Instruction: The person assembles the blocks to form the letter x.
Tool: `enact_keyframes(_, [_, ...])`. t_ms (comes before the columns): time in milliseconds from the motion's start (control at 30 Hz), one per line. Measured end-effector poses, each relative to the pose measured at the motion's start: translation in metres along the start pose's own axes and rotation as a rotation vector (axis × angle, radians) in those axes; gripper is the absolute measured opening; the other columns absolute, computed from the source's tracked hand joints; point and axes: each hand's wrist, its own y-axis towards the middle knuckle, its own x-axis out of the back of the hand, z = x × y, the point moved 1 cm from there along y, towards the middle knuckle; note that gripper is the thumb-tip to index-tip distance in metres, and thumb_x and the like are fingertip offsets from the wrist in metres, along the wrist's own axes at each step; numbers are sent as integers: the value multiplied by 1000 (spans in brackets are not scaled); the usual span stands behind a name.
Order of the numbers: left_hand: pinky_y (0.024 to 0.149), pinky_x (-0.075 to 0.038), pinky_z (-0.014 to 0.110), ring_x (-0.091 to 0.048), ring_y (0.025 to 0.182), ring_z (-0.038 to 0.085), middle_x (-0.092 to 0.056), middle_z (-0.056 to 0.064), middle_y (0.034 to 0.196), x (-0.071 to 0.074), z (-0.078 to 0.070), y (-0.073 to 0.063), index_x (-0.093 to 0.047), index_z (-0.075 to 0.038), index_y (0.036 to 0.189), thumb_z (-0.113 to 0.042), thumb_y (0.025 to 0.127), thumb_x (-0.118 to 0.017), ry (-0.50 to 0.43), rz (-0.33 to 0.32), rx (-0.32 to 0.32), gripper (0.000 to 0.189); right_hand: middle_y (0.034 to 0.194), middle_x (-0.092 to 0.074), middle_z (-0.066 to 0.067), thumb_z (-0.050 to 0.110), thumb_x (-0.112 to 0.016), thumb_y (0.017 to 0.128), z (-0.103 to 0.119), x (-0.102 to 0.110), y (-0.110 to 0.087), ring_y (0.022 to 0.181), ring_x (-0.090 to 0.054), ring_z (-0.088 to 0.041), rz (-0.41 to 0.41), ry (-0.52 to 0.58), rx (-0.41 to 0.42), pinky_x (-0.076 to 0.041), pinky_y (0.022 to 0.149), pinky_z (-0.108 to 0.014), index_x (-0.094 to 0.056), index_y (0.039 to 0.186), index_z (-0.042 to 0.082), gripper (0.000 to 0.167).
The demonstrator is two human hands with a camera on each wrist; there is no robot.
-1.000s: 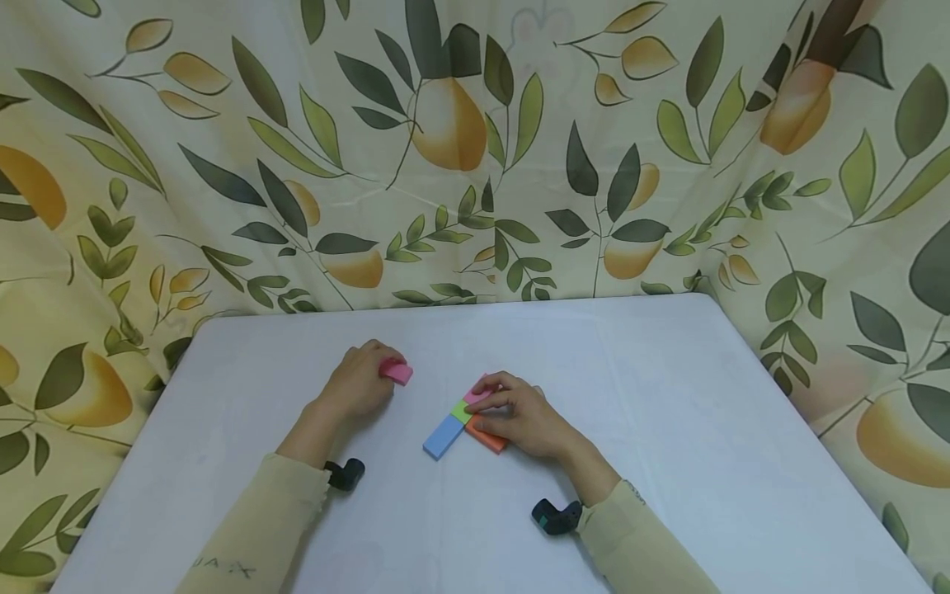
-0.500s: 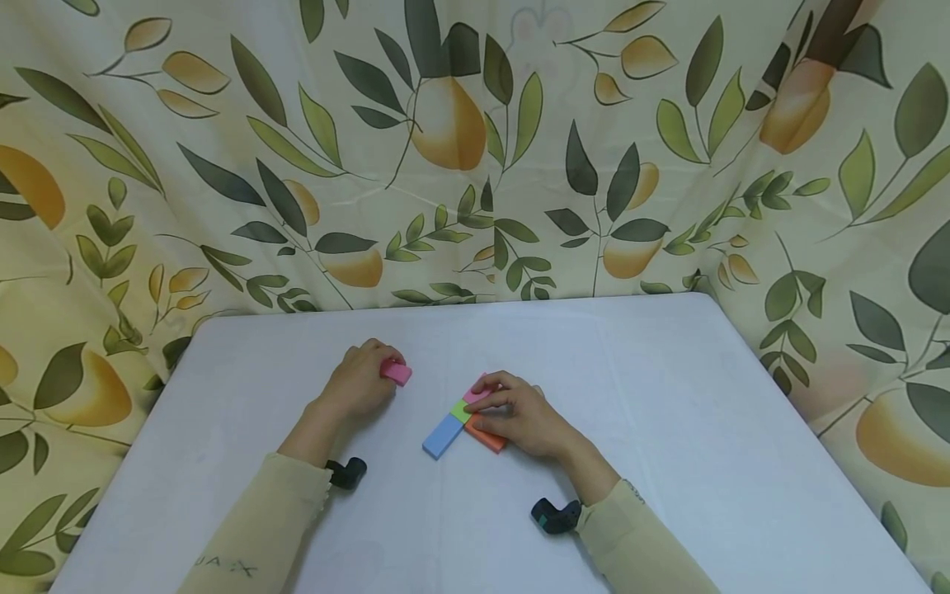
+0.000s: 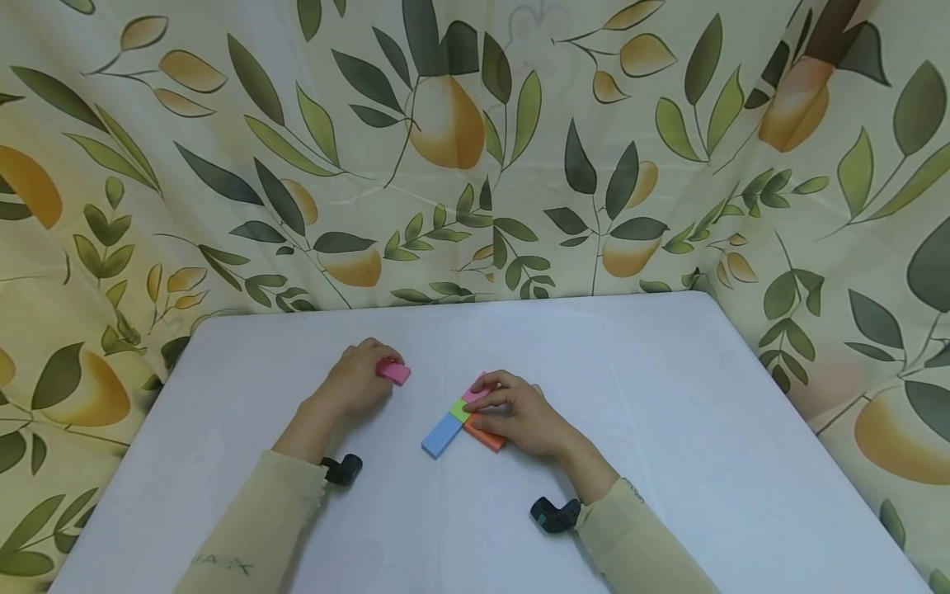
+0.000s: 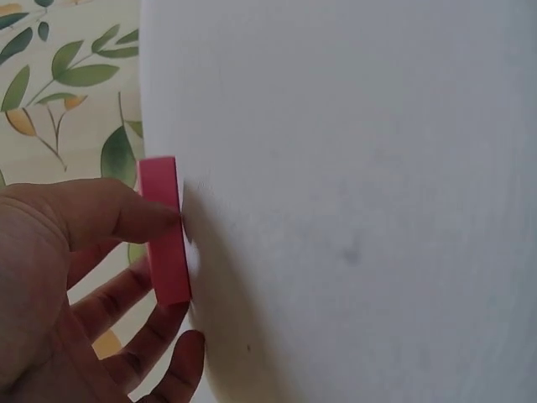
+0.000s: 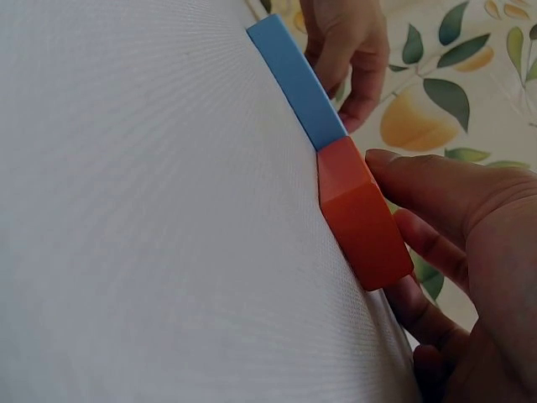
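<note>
My left hand [image 3: 359, 379] pinches a pink block [image 3: 397, 373] at the left, with the thumb [image 4: 143, 217] across its long side in the left wrist view. To its right, a blue block [image 3: 442, 436], a small green block [image 3: 458, 409] and a second pink block [image 3: 472, 397] lie end to end in a slanted row. An orange block [image 3: 486, 436] branches off beside the green one. My right hand [image 3: 530, 421] rests over this group: fingertips touch the pink and green blocks, and the thumb lies at the orange block. Fingers partly hide the second pink block.
The blocks lie on a white-covered table [image 3: 653, 388]. A curtain [image 3: 460, 206] printed with leaves and fruit hangs behind its back edge. Black wrist cameras sit below the left wrist [image 3: 343, 469] and the right wrist [image 3: 557, 515].
</note>
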Motion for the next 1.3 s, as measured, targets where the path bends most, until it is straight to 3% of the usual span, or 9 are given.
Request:
enact_keyframes(167, [101,-47,51,-51,122,32,-61,6,131,5,4,1,-70,-19,128,-9,91,-65,-47,52,6,39,138,-58,14,27,-78,94,0,0,0,142,-46,-19,3,2,-6,-27,108,-49,-80,114,34,22])
enact_keyframes(367, [102,-49,49,-54,122,29,-61,4,129,7,10,4,-71,-22,130,-20,93,-75,-80,90,-18,37,139,-58,12,26,-78,93,2,1,-1,143,-45,-21,4,1,-2,-27,108,-51,-80,115,33,23])
enact_keyframes(733, [102,-48,49,-59,116,29,-65,4,120,6,17,9,-76,-18,122,-21,88,-83,-104,64,-78,35,139,-58,11,25,-78,93,3,1,-1,142,-45,-21,6,10,0,-28,107,-50,-80,115,32,23])
enact_keyframes(1300, [101,-48,45,-59,113,25,-65,1,116,6,16,8,-78,-18,121,-19,88,-83,-116,63,-69,34,139,-58,10,24,-77,93,6,2,-2,142,-46,-21,8,14,-10,-28,107,-50,-80,115,31,23])
